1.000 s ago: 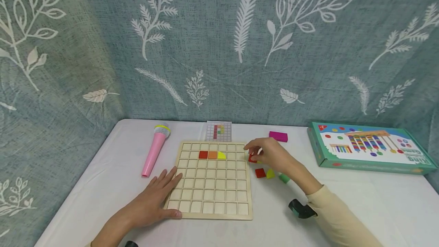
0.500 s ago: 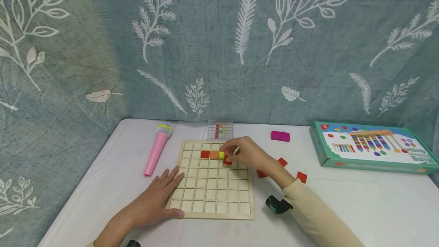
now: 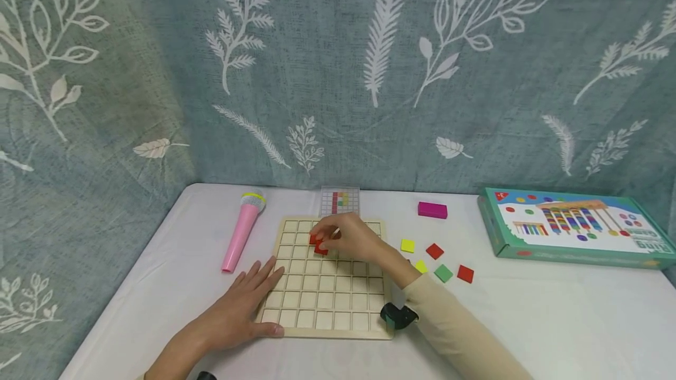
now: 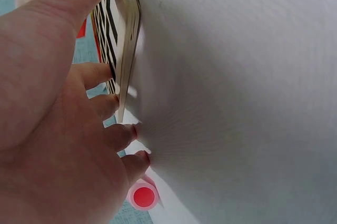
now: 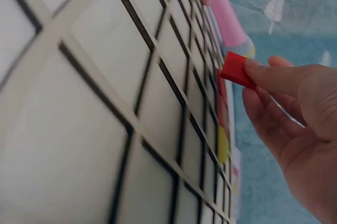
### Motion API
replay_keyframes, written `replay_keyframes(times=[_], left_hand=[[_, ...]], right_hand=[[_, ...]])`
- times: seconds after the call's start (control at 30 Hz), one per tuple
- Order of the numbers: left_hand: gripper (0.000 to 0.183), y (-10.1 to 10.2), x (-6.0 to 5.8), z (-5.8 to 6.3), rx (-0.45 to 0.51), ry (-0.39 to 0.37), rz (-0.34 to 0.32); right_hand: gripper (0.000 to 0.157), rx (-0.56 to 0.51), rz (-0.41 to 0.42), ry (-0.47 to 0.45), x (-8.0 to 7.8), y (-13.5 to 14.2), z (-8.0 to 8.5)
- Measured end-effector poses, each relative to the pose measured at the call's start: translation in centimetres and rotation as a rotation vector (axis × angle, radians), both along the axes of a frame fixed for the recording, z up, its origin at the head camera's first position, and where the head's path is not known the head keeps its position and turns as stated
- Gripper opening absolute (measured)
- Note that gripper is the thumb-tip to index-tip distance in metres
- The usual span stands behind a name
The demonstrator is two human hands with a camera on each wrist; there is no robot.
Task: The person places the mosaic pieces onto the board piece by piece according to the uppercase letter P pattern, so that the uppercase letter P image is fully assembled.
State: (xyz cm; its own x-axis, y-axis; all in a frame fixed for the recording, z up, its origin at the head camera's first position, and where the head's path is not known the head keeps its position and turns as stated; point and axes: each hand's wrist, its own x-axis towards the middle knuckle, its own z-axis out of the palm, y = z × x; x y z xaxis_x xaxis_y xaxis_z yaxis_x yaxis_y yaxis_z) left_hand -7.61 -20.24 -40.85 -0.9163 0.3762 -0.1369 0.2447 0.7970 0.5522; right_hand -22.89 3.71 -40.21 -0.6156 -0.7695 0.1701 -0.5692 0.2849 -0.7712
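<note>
A wooden grid board (image 3: 327, 334) lies flat on the white table. Between thumb and fingers, my right hand (image 3: 348, 238) pinches a red square tile (image 5: 237, 68) over the upper part of the board. Just behind that tile, another red tile (image 3: 313, 239) sits in a grid cell. The right hand mostly covers the rest of that row in the head view; a yellow piece (image 5: 223, 144) shows there in the right wrist view. My left hand (image 3: 235, 309) rests along the board's left edge with fingers spread, its thumb at the near left corner.
Several loose tiles lie right of the board, including a green tile (image 3: 443, 273) and a yellow tile (image 3: 407, 246). Behind the board is a pattern card (image 3: 340, 201). A pink microphone (image 3: 240, 239) lies left, a magenta block (image 3: 432, 210) and a toy box (image 3: 575, 227) right.
My right hand picked up a red tile from the pieces at the right and carried it left across the board to below the placed red tile. The left hand stays on the board's edge.
</note>
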Motion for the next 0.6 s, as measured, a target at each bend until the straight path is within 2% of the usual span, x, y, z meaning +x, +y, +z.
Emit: replay_keyframes(times=[0.27, 0.6], left_hand=[[0.104, 0.1, -0.1, 0.0, -0.011, 0.007, -0.003], [0.105, 0.0, -0.1, 0.2, -0.026, 0.005, -0.002]], right_hand=[[0.024, 0.051, -0.016, 0.006, 0.3, -1.5, -0.6], [0.021, 0.121, -0.032, 0.032, 0.5, -2.1, -0.8]])
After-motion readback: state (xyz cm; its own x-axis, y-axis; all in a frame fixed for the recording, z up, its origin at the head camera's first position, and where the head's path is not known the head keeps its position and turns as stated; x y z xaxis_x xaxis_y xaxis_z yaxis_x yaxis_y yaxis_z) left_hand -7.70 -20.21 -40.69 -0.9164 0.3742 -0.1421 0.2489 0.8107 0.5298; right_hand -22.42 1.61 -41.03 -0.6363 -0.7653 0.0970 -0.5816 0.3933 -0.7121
